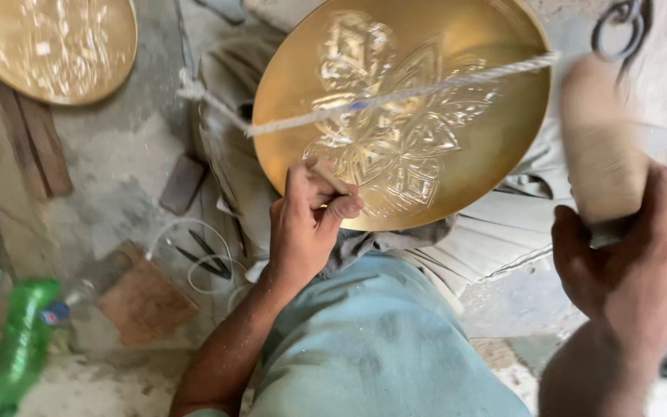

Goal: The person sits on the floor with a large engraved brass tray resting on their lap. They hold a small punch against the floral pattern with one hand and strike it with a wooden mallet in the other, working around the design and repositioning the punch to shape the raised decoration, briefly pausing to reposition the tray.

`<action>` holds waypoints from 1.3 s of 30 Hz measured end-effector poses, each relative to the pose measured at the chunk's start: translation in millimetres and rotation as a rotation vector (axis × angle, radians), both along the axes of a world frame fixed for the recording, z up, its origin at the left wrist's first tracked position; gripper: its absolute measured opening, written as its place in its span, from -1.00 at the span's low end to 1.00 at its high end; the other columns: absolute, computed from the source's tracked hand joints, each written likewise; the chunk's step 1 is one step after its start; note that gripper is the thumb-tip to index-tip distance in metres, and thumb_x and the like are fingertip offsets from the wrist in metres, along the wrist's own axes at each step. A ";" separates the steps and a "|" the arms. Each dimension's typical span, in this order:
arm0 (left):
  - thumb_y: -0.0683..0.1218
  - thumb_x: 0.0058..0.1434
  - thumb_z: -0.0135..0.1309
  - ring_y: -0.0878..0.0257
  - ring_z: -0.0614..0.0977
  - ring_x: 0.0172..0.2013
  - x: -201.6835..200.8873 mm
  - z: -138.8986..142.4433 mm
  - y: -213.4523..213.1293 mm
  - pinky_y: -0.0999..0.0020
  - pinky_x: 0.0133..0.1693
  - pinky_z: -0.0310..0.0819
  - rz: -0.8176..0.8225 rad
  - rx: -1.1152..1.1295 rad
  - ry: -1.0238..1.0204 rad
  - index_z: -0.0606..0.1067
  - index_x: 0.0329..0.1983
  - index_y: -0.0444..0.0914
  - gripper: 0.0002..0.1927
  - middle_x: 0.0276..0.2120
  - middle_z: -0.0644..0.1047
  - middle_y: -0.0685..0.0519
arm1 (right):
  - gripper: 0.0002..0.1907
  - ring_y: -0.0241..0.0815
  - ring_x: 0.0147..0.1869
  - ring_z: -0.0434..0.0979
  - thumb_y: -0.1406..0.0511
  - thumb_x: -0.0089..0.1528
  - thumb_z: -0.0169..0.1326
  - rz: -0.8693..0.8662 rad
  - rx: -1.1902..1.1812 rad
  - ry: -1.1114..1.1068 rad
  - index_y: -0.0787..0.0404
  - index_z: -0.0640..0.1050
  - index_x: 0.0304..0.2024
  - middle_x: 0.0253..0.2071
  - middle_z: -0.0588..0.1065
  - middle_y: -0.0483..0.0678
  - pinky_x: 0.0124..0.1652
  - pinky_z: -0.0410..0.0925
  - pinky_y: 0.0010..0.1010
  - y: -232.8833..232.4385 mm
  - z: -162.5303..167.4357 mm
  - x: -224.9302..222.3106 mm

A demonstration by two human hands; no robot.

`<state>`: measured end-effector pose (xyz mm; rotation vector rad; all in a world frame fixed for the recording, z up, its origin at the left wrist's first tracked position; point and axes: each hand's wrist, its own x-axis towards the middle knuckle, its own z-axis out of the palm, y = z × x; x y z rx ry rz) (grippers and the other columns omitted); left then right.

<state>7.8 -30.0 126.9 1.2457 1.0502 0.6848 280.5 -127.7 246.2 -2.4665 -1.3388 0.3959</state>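
From my feed the wooden mallet [600, 147] right of the engraved brass plate [403, 116] is motion-blurred; the 2nd plate [52, 46], far left of it, is cut off at the top.

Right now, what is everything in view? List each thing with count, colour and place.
Engraved brass plate: 1, gold, centre, flower pattern.
Rope: 1, whitish, stretched across that plate.
Second brass plate: 1, gold, top left.
Plastic bottle: 1, green, lying bottom left.
Scissors: 1, dark, floor left of centre.
Metal ring: 1, dark, top right.
Chisel: 1, pale, tip on the engraved plate.
Mallet: 1, wooden, blurred, right.
Left hand: grips the chisel.
Right hand: grips the mallet.
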 end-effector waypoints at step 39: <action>-0.11 0.26 0.24 -0.10 0.66 -0.12 107.3 -17.4 47.2 0.06 -0.16 0.54 -1.059 0.507 -0.094 0.37 -0.02 -0.30 -0.65 -0.17 0.57 -0.13 | -0.56 -0.06 -0.17 0.60 0.48 0.03 0.13 -0.274 0.108 0.160 0.27 0.47 -0.01 -0.16 0.58 0.02 -0.19 0.45 -0.23 -63.0 -35.8 -1.6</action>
